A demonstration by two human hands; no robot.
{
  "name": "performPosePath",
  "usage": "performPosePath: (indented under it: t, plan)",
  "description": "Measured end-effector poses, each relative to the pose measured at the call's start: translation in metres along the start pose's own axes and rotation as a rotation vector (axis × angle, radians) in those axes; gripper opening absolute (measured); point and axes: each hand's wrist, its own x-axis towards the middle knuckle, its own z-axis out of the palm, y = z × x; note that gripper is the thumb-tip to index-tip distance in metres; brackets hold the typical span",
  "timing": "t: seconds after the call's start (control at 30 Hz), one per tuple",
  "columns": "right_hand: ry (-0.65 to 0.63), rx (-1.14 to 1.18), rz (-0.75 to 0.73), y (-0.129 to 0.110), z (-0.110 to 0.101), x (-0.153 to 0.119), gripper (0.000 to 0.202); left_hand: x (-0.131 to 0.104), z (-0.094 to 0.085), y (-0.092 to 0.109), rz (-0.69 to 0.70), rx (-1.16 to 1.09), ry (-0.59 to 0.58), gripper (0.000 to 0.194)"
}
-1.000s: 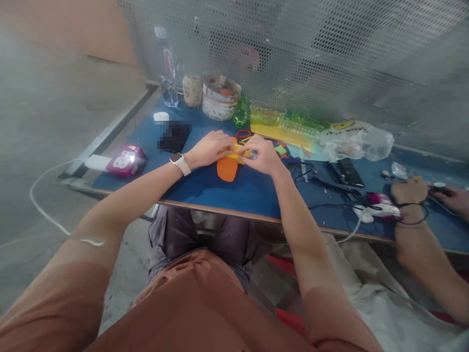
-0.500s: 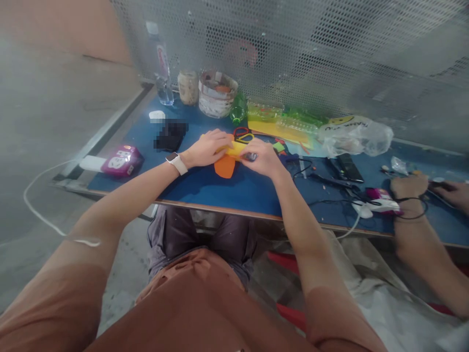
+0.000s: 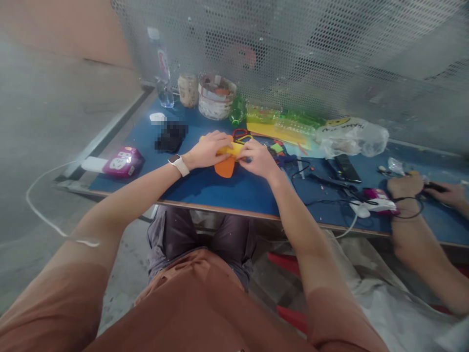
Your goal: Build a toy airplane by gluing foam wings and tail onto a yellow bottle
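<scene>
A yellow piece (image 3: 233,148), perhaps folded or rolled paper, lies between my hands over the blue tabletop (image 3: 198,188). My left hand (image 3: 212,148) rests over its left part, fingers bent onto it. At its right end, the fingers of my right hand (image 3: 255,157) pinch it. An orange rounded flap (image 3: 224,167) sticks out below the yellow piece, toward me; I cannot tell whether they are joined. Just behind lie scissors with red and yellow handles (image 3: 246,136), partly hidden by my hands.
Left of my hands are a dark phone-like object (image 3: 171,137) and a purple power strip (image 3: 123,162). A water bottle (image 3: 163,73), a jar (image 3: 188,90) and a round basket (image 3: 217,98) stand behind. A co-worker's hands (image 3: 406,186) work at the right, near cables and a plastic bag (image 3: 351,137).
My right hand has shifted slightly left along the yellow piece, its fingers closer to my left hand. My left hand stays nearly where it was.
</scene>
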Motion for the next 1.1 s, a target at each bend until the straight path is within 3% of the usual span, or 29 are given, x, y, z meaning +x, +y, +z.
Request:
performPosePath:
  t: [0.33,0.57,0.87,1.1]
  plan:
    - [0.011,-0.029,-0.025,0.011,0.008,0.000,0.025,0.003,0.006,-0.005,-0.069,-0.017,0.051,0.047]
    - [0.017,-0.013,0.028,0.013,0.000,-0.001,0.021,0.003,0.005,-0.003,-0.088,-0.017,-0.005,0.058]
    - [-0.011,0.080,0.132,0.038,-0.021,-0.011,0.090,0.002,0.001,0.001,-0.106,0.000,-0.021,0.055]
    - [-0.048,0.166,0.267,0.038,-0.022,-0.010,0.081,0.001,-0.005,0.004,-0.120,-0.006,-0.028,0.058]
